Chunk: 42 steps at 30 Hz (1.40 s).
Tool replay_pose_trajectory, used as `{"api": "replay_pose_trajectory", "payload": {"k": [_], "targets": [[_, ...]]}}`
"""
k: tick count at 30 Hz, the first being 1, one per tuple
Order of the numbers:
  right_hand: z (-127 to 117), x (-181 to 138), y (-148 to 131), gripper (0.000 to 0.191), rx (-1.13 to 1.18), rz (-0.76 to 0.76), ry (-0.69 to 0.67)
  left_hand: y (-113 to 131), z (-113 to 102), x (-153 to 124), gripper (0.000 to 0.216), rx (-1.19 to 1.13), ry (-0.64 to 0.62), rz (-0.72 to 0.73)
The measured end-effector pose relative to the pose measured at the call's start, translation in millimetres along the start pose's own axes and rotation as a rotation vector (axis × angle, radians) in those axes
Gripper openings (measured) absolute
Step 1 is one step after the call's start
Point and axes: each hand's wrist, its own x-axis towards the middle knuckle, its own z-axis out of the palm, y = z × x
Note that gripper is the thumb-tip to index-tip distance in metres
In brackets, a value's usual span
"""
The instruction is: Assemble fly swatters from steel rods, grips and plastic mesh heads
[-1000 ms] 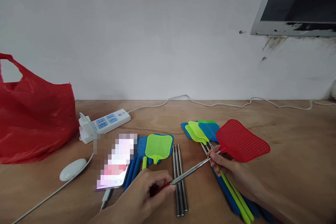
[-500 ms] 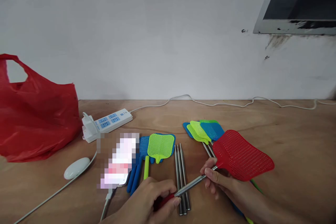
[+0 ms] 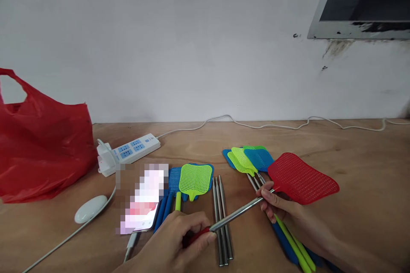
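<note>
A red fly swatter (image 3: 303, 178) with a metal rod is held slantwise over the table between both hands. My left hand (image 3: 184, 236) is closed around its red handle. Near the swatter's head, my right hand (image 3: 278, 204) pinches the rod with thumb and fingers. Under the rod lie several loose metal rods (image 3: 220, 222) side by side. To their left are a lime swatter head (image 3: 196, 178) on top of blue ones, with a lime handle (image 3: 178, 201) and blue handles (image 3: 163, 211). Beyond my right hand lie several blue and green swatters (image 3: 243, 160), their handles (image 3: 293, 245) passing beneath it.
A lit phone (image 3: 145, 200), partly blurred, lies left of the handles with a cable attached. Farther left are a white mouse-shaped object (image 3: 91, 209), a power strip (image 3: 133, 149) and a red plastic bag (image 3: 48, 145). A white cord (image 3: 250, 126) runs along the wall.
My right hand and the red swatter's head have moved up and slightly right. More metal rod now shows between my hands. My left hand keeps its grip on the handle.
</note>
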Motion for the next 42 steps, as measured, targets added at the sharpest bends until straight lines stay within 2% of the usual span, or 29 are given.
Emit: {"api": "replay_pose_trajectory", "payload": {"k": [6,11,16,22,29,37,42], "targets": [[-5,1,-5,0.04,0.081,0.015,0.043,-1,3,-6,0.044,0.08,-0.018,-0.061],[-1,4,-8,0.04,0.106,-0.062,0.07,7,4,-2,0.045,0.095,0.067,-0.064],[6,4,4,0.037,0.156,-0.021,0.016,9,10,1,0.048,0.113,0.133,-0.035],[10,3,3,0.039,0.146,0.034,-0.028,4,14,-3,0.045,0.116,0.132,-0.045],[8,7,-1,0.044,0.2,-0.029,0.09,2,12,-2,0.04,0.155,0.087,-0.088],[8,13,18,0.034,0.216,-0.117,0.094,7,10,3,0.033,0.272,0.16,-0.021],[23,0,19,0.036,0.177,-0.096,0.076,8,15,6,0.031,0.289,0.179,0.013]]}}
